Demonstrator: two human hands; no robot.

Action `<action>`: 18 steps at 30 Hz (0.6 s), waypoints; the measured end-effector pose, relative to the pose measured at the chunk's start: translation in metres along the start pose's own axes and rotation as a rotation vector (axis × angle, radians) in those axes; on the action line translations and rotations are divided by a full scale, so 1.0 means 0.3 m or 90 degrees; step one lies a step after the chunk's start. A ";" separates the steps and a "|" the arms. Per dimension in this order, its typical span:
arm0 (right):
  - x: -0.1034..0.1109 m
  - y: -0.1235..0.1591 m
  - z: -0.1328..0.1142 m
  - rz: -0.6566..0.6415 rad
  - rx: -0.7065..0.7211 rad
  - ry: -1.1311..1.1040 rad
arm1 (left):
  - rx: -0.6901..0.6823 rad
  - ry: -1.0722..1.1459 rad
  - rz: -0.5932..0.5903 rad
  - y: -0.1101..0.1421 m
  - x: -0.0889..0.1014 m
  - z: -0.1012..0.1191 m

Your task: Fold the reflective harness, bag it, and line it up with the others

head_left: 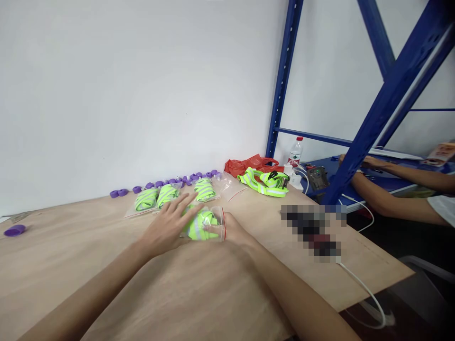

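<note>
Clear zip bag [205,224] with a folded neon-yellow reflective band inside lies flat on the desk [106,265], near centre. Left hand [168,226] rests open-palmed on its 9 o'clock side, fingers spread, pressing down — no closed grip. Right hand [232,229] pinches the red-zip edge at 3 o'clock. Judged light, soft, slippery film; best held at the zip edge. Three bagged bands [167,195] lie at 12 o'clock, purple caps [170,182] beyond.
</note>
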State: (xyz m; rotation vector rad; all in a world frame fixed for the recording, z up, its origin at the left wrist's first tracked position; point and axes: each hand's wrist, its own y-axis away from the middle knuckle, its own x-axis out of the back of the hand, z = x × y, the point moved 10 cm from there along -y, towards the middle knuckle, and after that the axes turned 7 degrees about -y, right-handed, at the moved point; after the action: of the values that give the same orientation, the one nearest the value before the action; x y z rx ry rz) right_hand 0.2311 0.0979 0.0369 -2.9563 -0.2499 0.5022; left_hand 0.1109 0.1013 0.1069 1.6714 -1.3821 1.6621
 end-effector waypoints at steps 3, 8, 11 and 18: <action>0.030 -0.013 0.021 0.037 0.003 -0.055 | 0.202 0.255 0.056 0.053 0.014 -0.128; 0.063 -0.030 0.064 0.064 -0.023 -0.128 | 0.454 0.650 -0.074 0.134 -0.121 -0.233; 0.104 -0.031 0.061 0.092 -0.035 -0.170 | 0.532 0.659 0.003 0.137 -0.099 -0.368; 0.292 -0.007 0.014 0.265 0.009 -0.362 | 0.486 0.599 0.039 -0.067 0.020 -0.640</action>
State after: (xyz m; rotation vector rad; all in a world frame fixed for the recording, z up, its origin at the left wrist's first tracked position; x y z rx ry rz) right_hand 0.3108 0.1166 0.0058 -2.7752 0.3270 1.3814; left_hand 0.0280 0.2677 0.1593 0.8231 -0.3462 2.6879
